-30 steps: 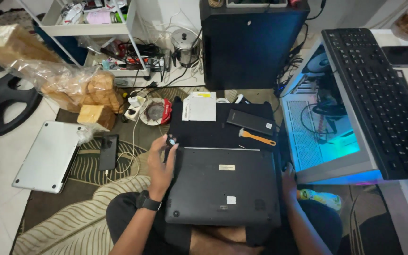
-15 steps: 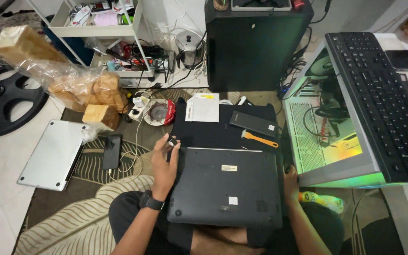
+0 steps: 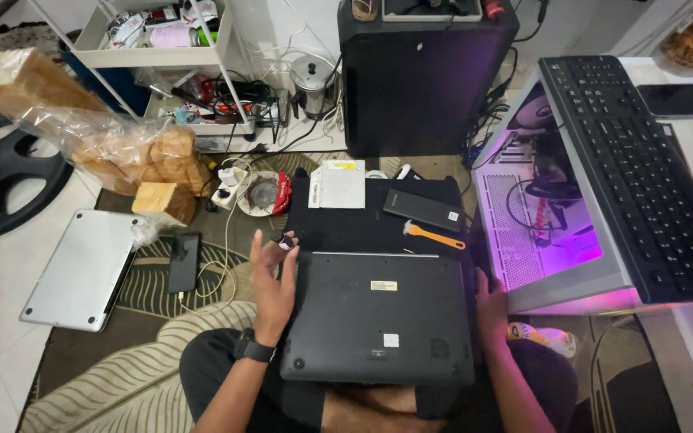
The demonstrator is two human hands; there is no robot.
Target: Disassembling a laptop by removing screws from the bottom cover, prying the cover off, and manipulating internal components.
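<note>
Resting upside down across the person's lap, the dark laptop (image 3: 378,317) lay closed, base plate up, with two small pale stickers and a round rubber foot showing at its near corners. The right hand (image 3: 492,309) was pressed flat against its right edge, fingers curled over the side. The left hand (image 3: 273,281) hovered just off the left edge with loose, spread fingers, and a small dark round bit (image 3: 285,241) sat at the fingertips; whether it was pinched or only touched I could not tell. For such work I would judge it best to keep the right hand bracing the case and bring small parts straight down onto the black mat (image 3: 362,216). Farther out on that mat lay an orange-handled tool (image 3: 435,235), a flat black block (image 3: 423,210) and a white paper packet (image 3: 342,184).
</note>
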